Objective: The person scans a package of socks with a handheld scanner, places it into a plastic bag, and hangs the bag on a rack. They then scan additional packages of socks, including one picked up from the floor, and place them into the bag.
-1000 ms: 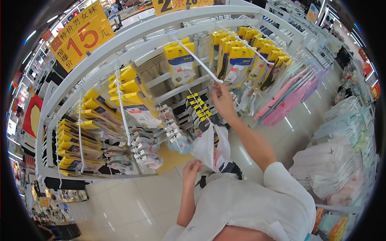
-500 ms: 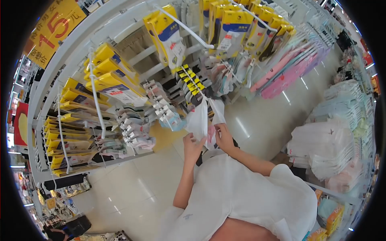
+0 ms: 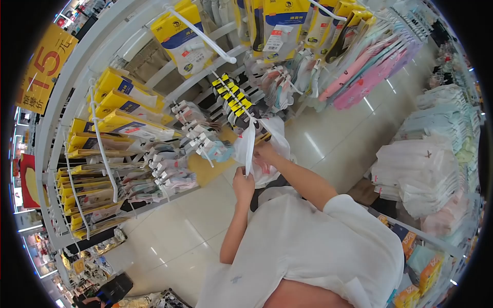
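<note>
A white plastic bag (image 3: pixel 277 132) hangs by its handles from the end of a rack hook, in front of my body. My left hand (image 3: pixel 243 180) pinches the bag's near left edge. Over on the other side, my right hand (image 3: pixel 265 152) reaches into the bag's opening; its fingers are mostly hidden, and a thin tan thing shows beside them. Something pink and white shows faintly through the bag's lower part. Just behind the bag, small socks on yellow clips (image 3: pixel 232 96) hang along the same hook.
Yellow-topped packs (image 3: pixel 134 122) hang on long white hooks (image 3: pixel 102 149) that jut out at left. More packs (image 3: pixel 181 38) hang above. Pink clothes (image 3: pixel 354 84) hang at upper right, and pale garments (image 3: pixel 416 172) line the right rack. A tiled floor (image 3: pixel 174 231) lies below.
My right hand has moved from the bag's right edge up and into its opening. The bag has spread wider. My left hand stays at its edge, and the view has shifted slightly.
</note>
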A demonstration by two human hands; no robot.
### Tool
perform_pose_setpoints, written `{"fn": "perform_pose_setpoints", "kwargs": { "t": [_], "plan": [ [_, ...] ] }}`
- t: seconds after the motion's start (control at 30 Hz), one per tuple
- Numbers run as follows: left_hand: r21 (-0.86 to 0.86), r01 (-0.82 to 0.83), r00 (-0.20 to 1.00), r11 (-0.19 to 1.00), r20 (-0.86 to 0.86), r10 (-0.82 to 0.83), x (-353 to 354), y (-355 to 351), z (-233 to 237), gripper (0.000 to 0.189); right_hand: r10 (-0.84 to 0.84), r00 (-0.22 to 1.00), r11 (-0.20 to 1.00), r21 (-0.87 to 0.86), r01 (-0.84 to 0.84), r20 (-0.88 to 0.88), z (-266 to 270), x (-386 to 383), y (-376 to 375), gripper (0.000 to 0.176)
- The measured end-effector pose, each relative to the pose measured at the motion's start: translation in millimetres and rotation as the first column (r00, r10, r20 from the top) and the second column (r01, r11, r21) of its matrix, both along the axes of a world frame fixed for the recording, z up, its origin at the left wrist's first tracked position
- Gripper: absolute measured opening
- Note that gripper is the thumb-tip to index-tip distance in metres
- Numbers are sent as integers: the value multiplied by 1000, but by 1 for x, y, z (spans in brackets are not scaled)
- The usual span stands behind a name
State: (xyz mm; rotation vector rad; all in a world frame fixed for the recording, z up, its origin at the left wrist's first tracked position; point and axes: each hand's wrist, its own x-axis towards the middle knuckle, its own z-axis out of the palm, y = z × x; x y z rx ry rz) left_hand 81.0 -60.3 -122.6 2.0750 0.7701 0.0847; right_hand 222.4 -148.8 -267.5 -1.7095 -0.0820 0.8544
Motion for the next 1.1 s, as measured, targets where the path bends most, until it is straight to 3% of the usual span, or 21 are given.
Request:
{"fn": "perform_pose_setpoints", "kwargs": {
  "t": [0.07,0.13,0.23,0.27,0.3,0.37,0.4,0.53,0.57,0.67,0.77,0.87,0.97,1.0,1.03,1.1],
  "plan": [
    [8,-8,1000,1000,-29,8,-2,2,7,20,-180,928,963,135,234,-326,-9,9,9,17],
    [-2,-24,999,1000,-35,24,-1,4,17,21,-376,681,879,-9,477,-628,-4,23,24,20],
    [-69,-61,997,996,-44,58,-5,6,23,22,-485,644,840,-112,530,-592,-22,29,34,21],
    [-102,-76,996,992,-56,71,-6,8,20,22,-485,668,832,-63,551,-564,-37,29,38,25],
    [-135,-89,995,987,-64,81,-6,9,17,22,-438,777,884,-62,462,-452,-76,34,40,27],
    [-32,-78,995,996,59,80,-10,12,-2,19,-293,934,955,-108,277,-203,-143,43,40,30],
    [19,-73,990,997,120,70,-11,14,-8,18,-375,912,927,-95,364,-165,-112,39,39,28],
    [-87,-131,986,988,94,139,-6,16,9,20,-578,795,806,22,591,-181,1,29,36,22],
    [-127,-154,982,980,93,166,-5,17,11,21,-602,755,765,82,638,-258,0,30,34,19],
    [-180,-170,973,969,124,194,-3,23,16,21,-587,755,781,40,623,-292,43,22,5,18],
    [-175,-183,969,967,135,208,-3,30,21,22,-636,732,742,68,667,-244,64,10,-22,13],
    [-122,-182,965,976,170,201,-7,37,2,22,-468,761,810,128,573,-449,75,11,-56,7],
    [-53,-150,962,987,224,158,-9,38,-27,23,-403,749,778,235,583,-526,83,1,-73,9],
    [-67,-154,959,986,229,166,-7,37,-28,23,-317,786,841,225,491,-531,82,2,-86,7],
    [-84,-157,958,984,230,173,-7,35,-29,24,-275,786,868,208,450,-554,101,-2,-92,7],
    [-90,-167,958,982,220,183,-7,34,-30,24,-190,774,915,177,363,-604,189,-12,-97,8]
  ]
}}
